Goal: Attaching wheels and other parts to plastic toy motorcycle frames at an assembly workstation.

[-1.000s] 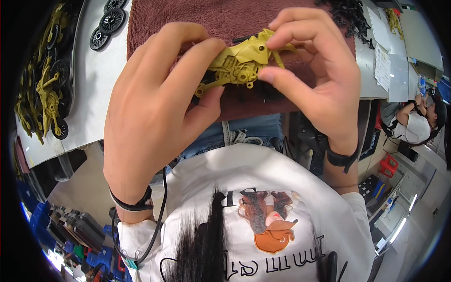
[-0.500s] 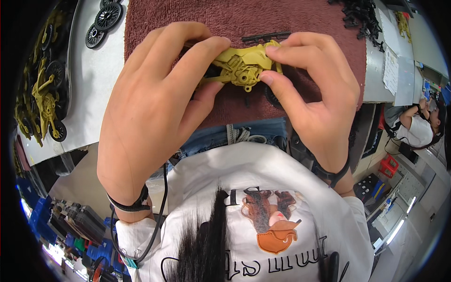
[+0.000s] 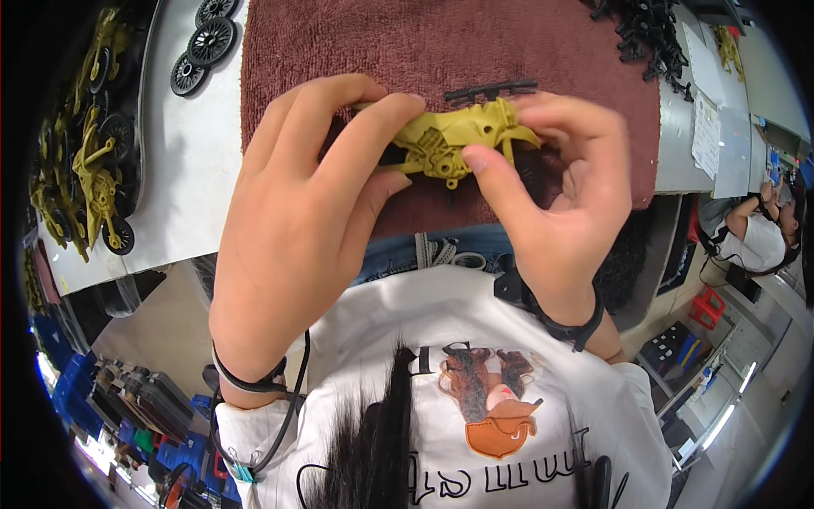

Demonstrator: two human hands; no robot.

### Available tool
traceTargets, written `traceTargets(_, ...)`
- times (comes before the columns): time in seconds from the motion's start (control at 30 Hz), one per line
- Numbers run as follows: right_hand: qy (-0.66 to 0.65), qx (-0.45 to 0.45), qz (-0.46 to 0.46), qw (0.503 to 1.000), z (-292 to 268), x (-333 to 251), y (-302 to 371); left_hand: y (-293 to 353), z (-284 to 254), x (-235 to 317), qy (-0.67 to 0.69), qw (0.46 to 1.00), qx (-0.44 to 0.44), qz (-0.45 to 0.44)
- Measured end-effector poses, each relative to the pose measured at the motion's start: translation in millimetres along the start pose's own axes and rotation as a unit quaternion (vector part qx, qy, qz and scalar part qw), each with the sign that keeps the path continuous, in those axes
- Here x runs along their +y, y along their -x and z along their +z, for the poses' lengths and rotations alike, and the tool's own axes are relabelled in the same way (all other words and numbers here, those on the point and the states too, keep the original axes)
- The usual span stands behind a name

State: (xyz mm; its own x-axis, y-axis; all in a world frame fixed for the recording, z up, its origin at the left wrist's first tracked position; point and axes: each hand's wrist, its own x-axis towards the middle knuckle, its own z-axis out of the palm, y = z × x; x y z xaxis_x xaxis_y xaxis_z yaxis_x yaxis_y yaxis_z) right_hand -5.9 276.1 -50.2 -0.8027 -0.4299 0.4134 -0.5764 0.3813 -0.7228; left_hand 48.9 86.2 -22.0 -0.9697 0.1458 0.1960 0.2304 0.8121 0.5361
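Note:
Above a reddish-brown towel (image 3: 339, 34) I hold a yellow plastic toy motorcycle body (image 3: 445, 144) in both hands. My left hand (image 3: 309, 187) pinches its left end between thumb and fingers. At its right end, my right hand (image 3: 564, 178) has the thumb pressed on the near side and the fingers curled behind. Part of the body and whatever lies behind it are hidden by my fingers. Just beyond it, a thin black plastic part (image 3: 490, 89) lies on the towel.
Black spoked toy wheels (image 3: 210, 41) lie on the white table at the left, beside a dark tray holding several yellow motorcycles (image 3: 95, 182). Small black parts (image 3: 644, 42) are heaped at the far right. Another person (image 3: 755, 225) sits farther right, near a red stool (image 3: 705, 307).
Both hands and the motorcycle body have come a little nearer to me. My right fingers have shifted and curled behind its right end, exposing more of that end.

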Motion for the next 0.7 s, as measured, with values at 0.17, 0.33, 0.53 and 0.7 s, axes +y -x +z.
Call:
traceTargets(0.17,-0.267,0.023,0.094,0.959,-2.2,-7.1,1.5,5.9,-4.5,9.3,0.146,0.985,0.010,-0.092)
traceTargets(0.33,-0.348,-0.121,0.163,0.915,-18.8,-8.5,-5.6,16.2,-0.3,9.3,0.239,0.966,0.065,-0.077)
traceTargets(0.53,-0.351,-0.051,0.105,0.929,-16.9,-13.8,-3.7,20.0,4.4,21.5,0.486,0.843,0.099,-0.210)
traceTargets(0.7,-0.273,-0.098,0.066,0.955,-27.6,-20.9,-0.6,22.0,7.8,22.2,0.450,0.866,0.139,-0.170)
